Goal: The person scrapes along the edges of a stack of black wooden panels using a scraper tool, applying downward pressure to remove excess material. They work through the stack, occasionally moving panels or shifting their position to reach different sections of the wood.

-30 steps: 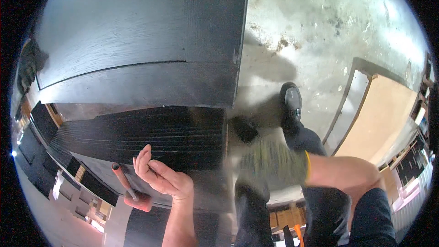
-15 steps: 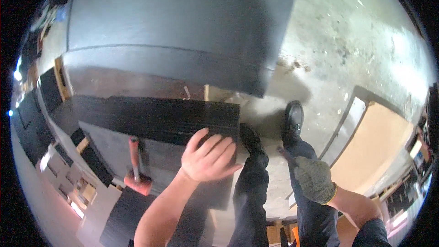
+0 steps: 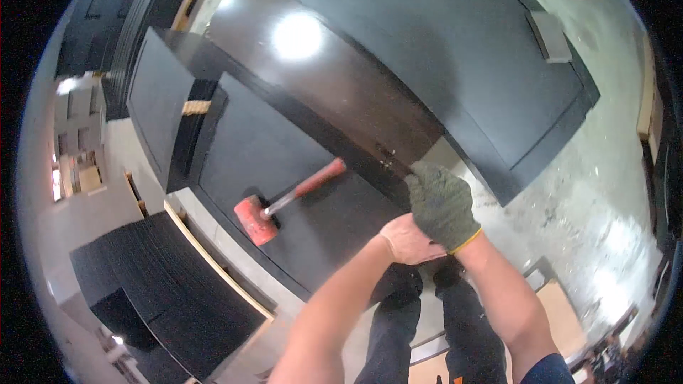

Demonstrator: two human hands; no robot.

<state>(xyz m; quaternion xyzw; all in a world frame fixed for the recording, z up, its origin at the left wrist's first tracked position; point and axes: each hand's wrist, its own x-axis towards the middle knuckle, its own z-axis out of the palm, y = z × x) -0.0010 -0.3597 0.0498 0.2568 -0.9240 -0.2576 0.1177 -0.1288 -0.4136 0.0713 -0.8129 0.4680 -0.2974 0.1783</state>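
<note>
My right hand [image 3: 445, 206], in a grey-green knitted glove with a yellow cuff, is closed over the near right corner of a dark stack of panels [image 3: 284, 146]. A thin dark tip shows beside its fingers; what it belongs to I cannot make out. My bare left hand [image 3: 410, 239] meets the gloved hand from below and left, its fingers hidden behind the glove. A mallet with a red head [image 3: 256, 220] and a red grip lies on the top panel, left of both hands and apart from them.
Beyond the stack is a glossy dark brown surface [image 3: 356, 71], then a large dark grey panel [image 3: 455, 64] with a small grey block [image 3: 550, 37] on it. Several black boards are stacked [image 3: 171, 291] at the lower left. A tan board [image 3: 562, 313] lies by my right leg.
My view has swung left. My left hand has gone from spread over the stack to against the gloved hand, and the gloved hand has moved from beside my leg to the stack's corner.
</note>
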